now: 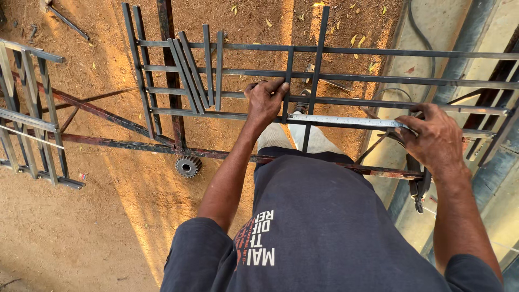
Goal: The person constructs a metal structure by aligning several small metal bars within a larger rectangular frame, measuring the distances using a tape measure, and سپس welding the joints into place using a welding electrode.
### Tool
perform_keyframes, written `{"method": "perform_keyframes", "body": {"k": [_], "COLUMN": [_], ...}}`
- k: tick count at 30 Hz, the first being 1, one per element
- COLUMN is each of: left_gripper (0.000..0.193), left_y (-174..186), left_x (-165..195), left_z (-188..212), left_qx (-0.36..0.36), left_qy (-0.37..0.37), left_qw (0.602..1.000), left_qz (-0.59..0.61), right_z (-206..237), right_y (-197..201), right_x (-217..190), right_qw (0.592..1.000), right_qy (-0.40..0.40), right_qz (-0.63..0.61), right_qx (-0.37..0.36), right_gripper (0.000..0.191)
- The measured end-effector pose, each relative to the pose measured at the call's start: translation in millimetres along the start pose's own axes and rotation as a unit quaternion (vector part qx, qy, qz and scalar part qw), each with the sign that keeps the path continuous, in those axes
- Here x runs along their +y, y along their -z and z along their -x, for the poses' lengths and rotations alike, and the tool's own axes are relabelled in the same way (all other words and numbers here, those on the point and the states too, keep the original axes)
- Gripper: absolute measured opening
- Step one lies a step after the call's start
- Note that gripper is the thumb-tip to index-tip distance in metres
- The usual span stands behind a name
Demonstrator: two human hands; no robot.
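Left hand (265, 103) closed over the tape's free end, pinned against a short upright bar (287, 86); right hand (435, 141) curled on the far end of the steel measuring tape (346, 120), stretched taut along a rail of the metal grille frame (378, 52). Measuring under way, apparently. Several flat strips (195, 73) loose, seemingly unfixed, at frame's left. Gear wheel (188, 166) on dirt below.

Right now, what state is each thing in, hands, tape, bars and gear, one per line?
Left hand: gripping a short upright bar of the frame.
Right hand: pressing the tape's far end on the frame.
Tape: extended, lying flat along a rail between the hands.
Frame: lying horizontal on rusty supports.
Loose bars: unfixed, leaning slanted across the rails.
Gear: lying on the dirt, untouched.
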State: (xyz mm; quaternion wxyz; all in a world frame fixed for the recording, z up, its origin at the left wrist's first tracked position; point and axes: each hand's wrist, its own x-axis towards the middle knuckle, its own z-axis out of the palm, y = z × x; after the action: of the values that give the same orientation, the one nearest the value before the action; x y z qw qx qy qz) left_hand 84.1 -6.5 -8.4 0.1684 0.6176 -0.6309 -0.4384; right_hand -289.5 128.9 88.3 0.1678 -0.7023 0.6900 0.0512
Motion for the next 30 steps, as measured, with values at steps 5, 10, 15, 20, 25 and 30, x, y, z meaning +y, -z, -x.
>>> {"method": "perform_keyframes", "body": {"k": [5, 10, 15, 20, 25, 30], "left_gripper": [0.033, 0.033, 0.033, 0.033, 0.033, 0.035], "left_y": [-1.6, -2.9, -1.6, -1.1, -0.7, 0.0], "left_x": [-1.5, -2.5, -2.1, -0.4, 1.0, 1.0], "left_z": [-0.5, -0.5, -0.2, -0.4, -1.3, -1.8], "left_qx": [0.005, 0.008, 0.008, 0.015, 0.011, 0.012], "left_qy": [-0.010, -0.019, -0.014, -0.023, -0.017, -0.021], "left_qw": [1.000, 1.000, 1.000, 1.000, 1.000, 1.000], "left_qz": [-0.009, -0.012, -0.006, -0.012, -0.019, -0.012], "right_z": [0.8, 1.2, 2.8, 5.8, 9.1, 10.1], "right_y": [2.1, 3.0, 2.2, 0.8, -1.5, -0.7], "right_x": [-1.3, -1.8, -3.3, -3.5, -4.7, -6.9], "right_qw": [1.000, 1.000, 1.000, 1.000, 1.000, 1.000], "right_qy": [0.006, 0.009, 0.006, -0.006, -0.007, -0.019], "right_qz": [0.000, -0.010, -0.005, -0.002, 0.005, 0.004], "right_qx": [0.003, 0.012, 0.012, 0.007, 0.010, -0.005], "right_gripper": [0.026, 0.021, 0.025, 0.026, 0.027, 0.025]}}
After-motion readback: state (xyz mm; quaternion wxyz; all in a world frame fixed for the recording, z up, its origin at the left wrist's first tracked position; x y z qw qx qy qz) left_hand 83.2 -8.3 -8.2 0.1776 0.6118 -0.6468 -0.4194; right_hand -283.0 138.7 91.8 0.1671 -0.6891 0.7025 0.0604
